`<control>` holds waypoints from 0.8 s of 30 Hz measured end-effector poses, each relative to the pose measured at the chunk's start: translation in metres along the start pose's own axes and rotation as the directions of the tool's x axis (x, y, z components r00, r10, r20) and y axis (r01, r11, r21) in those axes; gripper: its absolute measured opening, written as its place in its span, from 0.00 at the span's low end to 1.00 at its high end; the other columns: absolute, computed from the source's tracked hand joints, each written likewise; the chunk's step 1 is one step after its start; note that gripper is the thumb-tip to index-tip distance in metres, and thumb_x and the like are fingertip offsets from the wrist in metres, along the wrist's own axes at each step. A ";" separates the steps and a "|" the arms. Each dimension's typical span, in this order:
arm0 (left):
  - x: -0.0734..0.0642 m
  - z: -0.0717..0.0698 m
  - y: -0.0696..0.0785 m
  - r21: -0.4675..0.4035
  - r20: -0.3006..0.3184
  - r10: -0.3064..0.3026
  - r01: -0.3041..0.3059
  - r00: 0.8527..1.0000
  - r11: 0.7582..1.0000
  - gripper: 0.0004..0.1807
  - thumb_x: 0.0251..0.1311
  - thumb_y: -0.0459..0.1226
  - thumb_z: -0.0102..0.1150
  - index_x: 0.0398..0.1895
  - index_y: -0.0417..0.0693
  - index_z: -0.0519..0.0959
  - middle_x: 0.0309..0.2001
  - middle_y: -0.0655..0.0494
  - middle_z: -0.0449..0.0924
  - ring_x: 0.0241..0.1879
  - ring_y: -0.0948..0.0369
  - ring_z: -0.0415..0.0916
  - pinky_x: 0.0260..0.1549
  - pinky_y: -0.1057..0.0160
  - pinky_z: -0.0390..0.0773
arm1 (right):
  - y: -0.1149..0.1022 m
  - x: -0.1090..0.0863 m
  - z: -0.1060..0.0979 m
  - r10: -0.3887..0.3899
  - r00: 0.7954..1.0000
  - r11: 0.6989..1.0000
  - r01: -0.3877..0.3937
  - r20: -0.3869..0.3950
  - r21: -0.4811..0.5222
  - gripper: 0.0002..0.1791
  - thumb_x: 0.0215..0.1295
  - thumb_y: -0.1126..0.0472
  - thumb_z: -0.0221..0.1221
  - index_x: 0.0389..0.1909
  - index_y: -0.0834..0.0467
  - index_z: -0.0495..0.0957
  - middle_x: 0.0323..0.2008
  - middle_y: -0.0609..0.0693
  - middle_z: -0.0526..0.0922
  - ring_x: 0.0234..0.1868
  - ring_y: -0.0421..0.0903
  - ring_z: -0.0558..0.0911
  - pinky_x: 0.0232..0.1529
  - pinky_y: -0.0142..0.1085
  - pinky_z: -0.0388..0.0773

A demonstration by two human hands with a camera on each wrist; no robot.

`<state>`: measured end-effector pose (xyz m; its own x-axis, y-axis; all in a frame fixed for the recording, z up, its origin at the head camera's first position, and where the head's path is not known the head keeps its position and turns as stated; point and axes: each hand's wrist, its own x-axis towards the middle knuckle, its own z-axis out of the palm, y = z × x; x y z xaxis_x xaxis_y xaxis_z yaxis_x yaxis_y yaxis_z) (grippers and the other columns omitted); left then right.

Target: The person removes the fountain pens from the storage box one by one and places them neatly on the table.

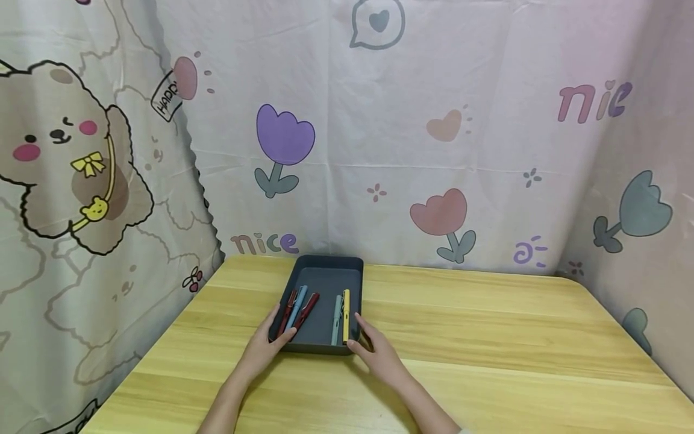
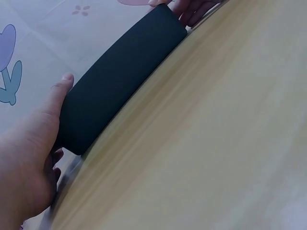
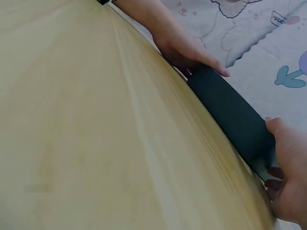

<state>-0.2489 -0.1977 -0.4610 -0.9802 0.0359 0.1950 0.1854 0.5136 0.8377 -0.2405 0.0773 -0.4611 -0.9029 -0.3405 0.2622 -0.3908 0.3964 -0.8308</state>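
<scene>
So a dark tray (image 1: 331,280) is being held by its two near corners, one per hand, over at the back of the wooden table (image 1: 488,355), with its far end placed close to the patterned cloth (image 1: 374,90). The left corner is gripped by the left hand (image 1: 268,348), thumb laid over the near rim and fingers curled round the side. The right corner is gripped much the same way by the right hand (image 1: 382,357), thumb set at the rim, fingers bent round the outer wall. Both grips are closed only as far as the tray wall allows; how hard it's squeezed can't be told.

Five pens are contained in there. On the left, a blue pen (image 1: 296,308) is flanked by a dark red pen (image 1: 286,314) and another dark red one (image 1: 309,309), all slanted. Along the right side, a teal pen (image 1: 337,319) is set just beside a yellow pen (image 1: 346,316), both pointed nearly straight away. In the wrist views the pens are hidden by the tray's near wall
</scene>
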 end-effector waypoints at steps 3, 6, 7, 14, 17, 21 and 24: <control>0.000 0.002 0.001 0.003 -0.006 0.006 -0.006 1.000 1.000 0.43 0.59 0.48 0.57 0.72 0.44 0.48 0.69 0.39 0.47 0.66 0.42 0.46 0.59 0.41 0.51 | 0.001 -0.001 -0.001 -0.006 1.000 1.000 0.006 0.000 -0.002 0.35 0.66 0.48 0.53 0.70 0.54 0.54 0.66 0.60 0.58 0.64 0.60 0.58 0.59 0.54 0.56; 0.000 0.004 0.001 0.010 -0.009 0.012 -0.011 1.000 1.000 0.44 0.59 0.48 0.58 0.72 0.44 0.48 0.69 0.39 0.47 0.66 0.42 0.46 0.59 0.42 0.51 | 0.002 -0.002 -0.003 -0.006 1.000 1.000 0.006 0.000 -0.006 0.35 0.66 0.48 0.53 0.70 0.55 0.54 0.66 0.60 0.58 0.64 0.60 0.58 0.59 0.54 0.56; 0.000 0.004 0.001 0.010 -0.009 0.014 -0.014 1.000 1.000 0.44 0.59 0.48 0.58 0.72 0.44 0.48 0.69 0.39 0.48 0.66 0.43 0.46 0.59 0.42 0.51 | 0.002 -0.002 -0.004 -0.004 1.000 1.000 0.004 -0.001 -0.008 0.35 0.66 0.48 0.53 0.70 0.55 0.54 0.66 0.60 0.58 0.64 0.60 0.58 0.59 0.54 0.56; -0.002 0.012 0.003 0.021 -0.015 0.022 -0.021 1.000 1.000 0.44 0.58 0.49 0.58 0.72 0.45 0.48 0.69 0.39 0.48 0.65 0.42 0.47 0.58 0.41 0.52 | 0.003 -0.008 -0.011 0.004 1.000 1.000 -0.004 0.000 -0.011 0.35 0.66 0.49 0.53 0.70 0.54 0.54 0.66 0.59 0.56 0.64 0.60 0.58 0.59 0.54 0.56; -0.003 0.015 0.005 0.015 -0.016 0.028 -0.027 0.999 1.000 0.45 0.58 0.49 0.58 0.72 0.45 0.48 0.68 0.39 0.48 0.65 0.42 0.47 0.58 0.41 0.52 | 0.004 -0.011 -0.015 -0.005 1.000 1.000 0.005 -0.001 -0.007 0.34 0.66 0.50 0.53 0.70 0.54 0.54 0.66 0.59 0.56 0.64 0.60 0.58 0.59 0.55 0.55; -0.004 0.020 0.009 0.014 -0.024 0.035 -0.035 0.999 0.999 0.44 0.57 0.49 0.59 0.72 0.44 0.49 0.68 0.38 0.48 0.65 0.41 0.47 0.58 0.40 0.53 | 0.004 -0.015 -0.019 -0.005 1.000 1.000 0.005 -0.010 -0.009 0.34 0.66 0.49 0.53 0.70 0.53 0.54 0.66 0.60 0.57 0.63 0.61 0.59 0.58 0.56 0.56; -0.005 0.024 0.011 0.022 -0.028 0.034 -0.034 0.999 0.999 0.44 0.57 0.50 0.59 0.71 0.44 0.49 0.68 0.38 0.49 0.65 0.41 0.47 0.57 0.40 0.52 | 0.004 -0.017 -0.022 0.003 1.000 1.000 -0.004 -0.020 -0.020 0.34 0.65 0.49 0.54 0.70 0.52 0.55 0.66 0.60 0.58 0.63 0.61 0.59 0.58 0.57 0.55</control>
<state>-0.2436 -0.1718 -0.4649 -0.9709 0.0298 0.2376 0.2167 0.5310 0.8192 -0.2306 0.1037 -0.4585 -0.9076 -0.3223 0.2691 -0.3909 0.4145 -0.8218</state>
